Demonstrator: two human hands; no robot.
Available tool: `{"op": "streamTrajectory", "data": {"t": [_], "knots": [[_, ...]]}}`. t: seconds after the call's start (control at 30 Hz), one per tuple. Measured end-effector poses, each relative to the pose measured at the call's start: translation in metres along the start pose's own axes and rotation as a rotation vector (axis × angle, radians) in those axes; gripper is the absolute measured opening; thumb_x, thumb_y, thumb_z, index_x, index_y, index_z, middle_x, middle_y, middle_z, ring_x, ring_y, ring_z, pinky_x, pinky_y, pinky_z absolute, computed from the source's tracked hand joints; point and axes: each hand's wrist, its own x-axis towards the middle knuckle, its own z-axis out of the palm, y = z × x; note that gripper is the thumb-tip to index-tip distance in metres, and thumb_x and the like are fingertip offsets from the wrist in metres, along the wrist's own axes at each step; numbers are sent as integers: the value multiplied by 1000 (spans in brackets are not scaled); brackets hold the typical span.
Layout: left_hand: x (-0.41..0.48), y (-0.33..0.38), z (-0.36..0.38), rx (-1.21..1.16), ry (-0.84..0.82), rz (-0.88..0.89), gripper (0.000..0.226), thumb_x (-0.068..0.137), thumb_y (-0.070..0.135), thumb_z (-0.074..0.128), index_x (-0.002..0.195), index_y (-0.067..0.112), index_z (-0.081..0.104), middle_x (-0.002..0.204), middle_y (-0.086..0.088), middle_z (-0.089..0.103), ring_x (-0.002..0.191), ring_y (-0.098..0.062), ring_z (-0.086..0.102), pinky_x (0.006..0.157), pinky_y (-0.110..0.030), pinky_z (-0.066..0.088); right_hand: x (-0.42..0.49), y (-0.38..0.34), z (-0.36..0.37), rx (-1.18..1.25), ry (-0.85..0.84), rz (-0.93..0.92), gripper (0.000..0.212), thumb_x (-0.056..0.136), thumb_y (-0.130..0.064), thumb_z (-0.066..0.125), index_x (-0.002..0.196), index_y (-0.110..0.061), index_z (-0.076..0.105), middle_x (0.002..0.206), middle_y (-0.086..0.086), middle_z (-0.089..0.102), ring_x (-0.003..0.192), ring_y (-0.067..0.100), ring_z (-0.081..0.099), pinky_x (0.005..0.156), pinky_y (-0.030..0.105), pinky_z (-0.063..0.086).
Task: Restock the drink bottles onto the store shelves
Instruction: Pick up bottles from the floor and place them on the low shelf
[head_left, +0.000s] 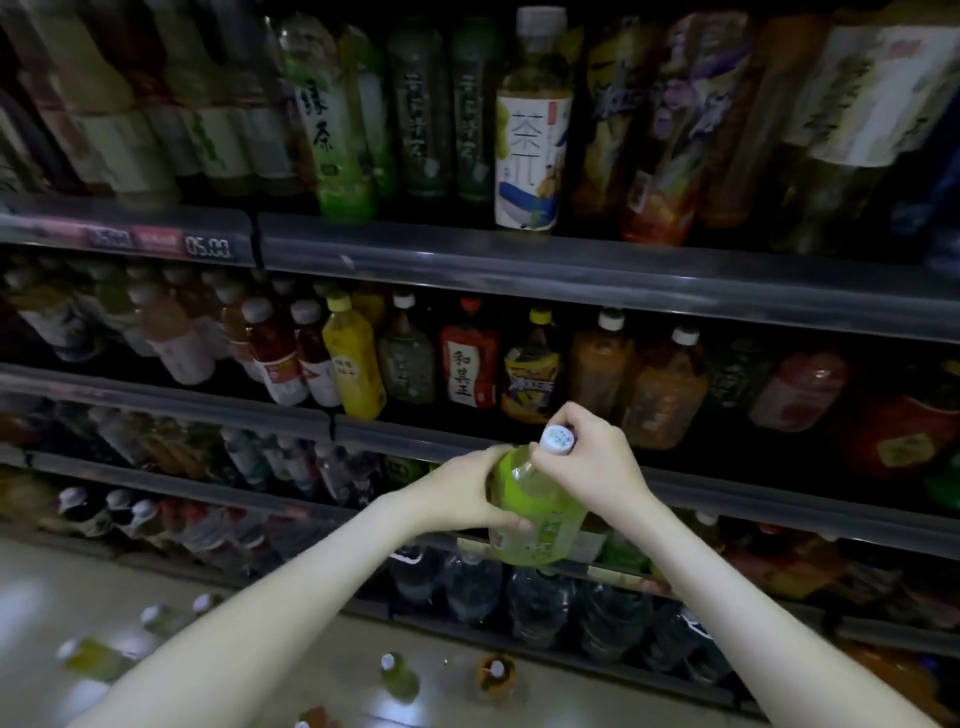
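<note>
A green tea bottle (537, 512) with a green label and white cap is held upright in front of the store shelves (519, 265). My left hand (462, 499) wraps around the bottle's body from the left. My right hand (592, 457) pinches the white cap from the right. The bottle hovers level with the third shelf rail, below the row of mixed tea bottles (467, 364).
Shelves hold many drink bottles on several levels; a white-labelled tea bottle (530, 140) stands on the top one. Large water bottles (540, 603) fill the bottom row. On the floor lie several loose bottles (397, 675), including an orange one (496, 675).
</note>
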Motion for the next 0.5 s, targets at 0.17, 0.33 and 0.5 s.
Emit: {"op": "streamTrajectory", "data": {"t": [0.17,0.33,0.5], "knots": [[-2,-79,-55,104,218,-49,77,87,59,55,150,27,25,156,2,23,142,-17,24,111,-33,29,21,-26,43,4,-7,48,18,75,-25,70,77,-15,55,72,-4,64,69,13,60,56,25,41],[11,-140,-110,382,749,-46,57,92,17,56,145,18,36,153,-24,17,140,-41,18,110,-49,29,40,-46,79,7,19,73,21,75,-26,72,76,-13,55,74,-1,64,71,16,60,58,28,41],[34,-150,-129,510,808,-54,54,80,5,61,132,13,52,143,-37,25,131,-51,24,106,-56,32,51,-57,100,39,71,107,23,77,-25,73,79,-10,55,75,2,64,66,13,57,55,24,40]]}}
